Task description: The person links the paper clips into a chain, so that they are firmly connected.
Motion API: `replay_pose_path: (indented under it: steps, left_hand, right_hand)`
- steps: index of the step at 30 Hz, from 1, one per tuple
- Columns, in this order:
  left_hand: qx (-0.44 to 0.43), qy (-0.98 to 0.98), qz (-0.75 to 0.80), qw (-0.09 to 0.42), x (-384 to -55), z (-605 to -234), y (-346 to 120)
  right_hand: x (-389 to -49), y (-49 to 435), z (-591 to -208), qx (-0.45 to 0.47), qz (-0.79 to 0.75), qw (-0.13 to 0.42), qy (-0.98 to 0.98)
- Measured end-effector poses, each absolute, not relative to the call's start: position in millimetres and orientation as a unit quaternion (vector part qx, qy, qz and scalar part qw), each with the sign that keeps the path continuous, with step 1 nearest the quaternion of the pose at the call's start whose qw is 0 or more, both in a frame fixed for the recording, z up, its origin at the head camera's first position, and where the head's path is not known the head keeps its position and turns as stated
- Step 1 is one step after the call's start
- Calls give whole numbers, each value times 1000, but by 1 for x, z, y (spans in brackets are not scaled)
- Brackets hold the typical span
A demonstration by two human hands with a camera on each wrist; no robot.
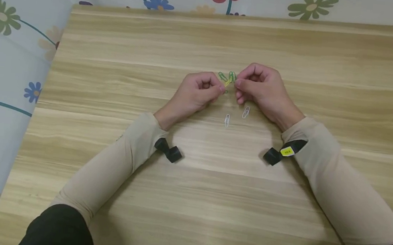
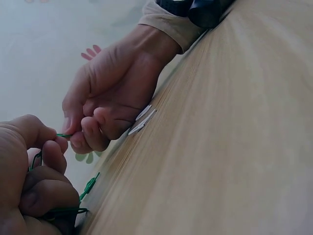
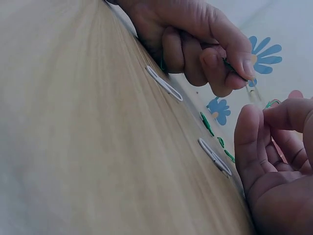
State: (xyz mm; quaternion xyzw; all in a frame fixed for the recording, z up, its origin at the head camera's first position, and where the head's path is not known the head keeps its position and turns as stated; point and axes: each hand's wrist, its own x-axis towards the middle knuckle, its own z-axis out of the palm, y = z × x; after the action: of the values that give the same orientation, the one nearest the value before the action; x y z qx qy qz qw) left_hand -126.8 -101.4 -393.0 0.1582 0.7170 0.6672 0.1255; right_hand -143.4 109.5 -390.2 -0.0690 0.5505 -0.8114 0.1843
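My left hand (image 1: 200,92) pinches a yellow paper clip (image 1: 227,83) between thumb and forefinger. A green wire loop (image 2: 37,160) shows among its curled fingers in the left wrist view. Close by on the right, my right hand (image 1: 263,90) pinches a green paper clip (image 3: 273,103), mostly covered by the fingertips. Both sets of fingertips face each other with a small gap. Green paper clips (image 1: 222,76) lie on the table just beyond the hands. Nearer me are two white paper clips, one (image 1: 246,112) below the right hand and another (image 1: 227,120) to its left.
The wood-grain table (image 1: 216,205) stretches out on all sides, its far edge against a flower-patterned cloth (image 1: 261,0). The same print hangs along the left edge. Black wrist cameras are strapped on at the left (image 1: 173,154) and right (image 1: 272,156) sleeves.
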Motion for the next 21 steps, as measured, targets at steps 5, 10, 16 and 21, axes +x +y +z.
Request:
replay_pose_path:
  steps: [5,10,16,21]
  left_hand:
    - [166,742,639,113,-127,-392,-101]
    - [150,719,668,122,-126,-392,-102]
    - [155,709,677,123,-126,-393,-103]
    - [171,743,636,121,-129,-392,-100]
  right_hand:
    - [-143,109,-389,-64,-814,182,549]
    - [-143,107,-389,-56,-809,175,558]
    - [-143,107,-389,-59,-804,180,563]
    - [-142,107,-388,-58,-806,180,561]
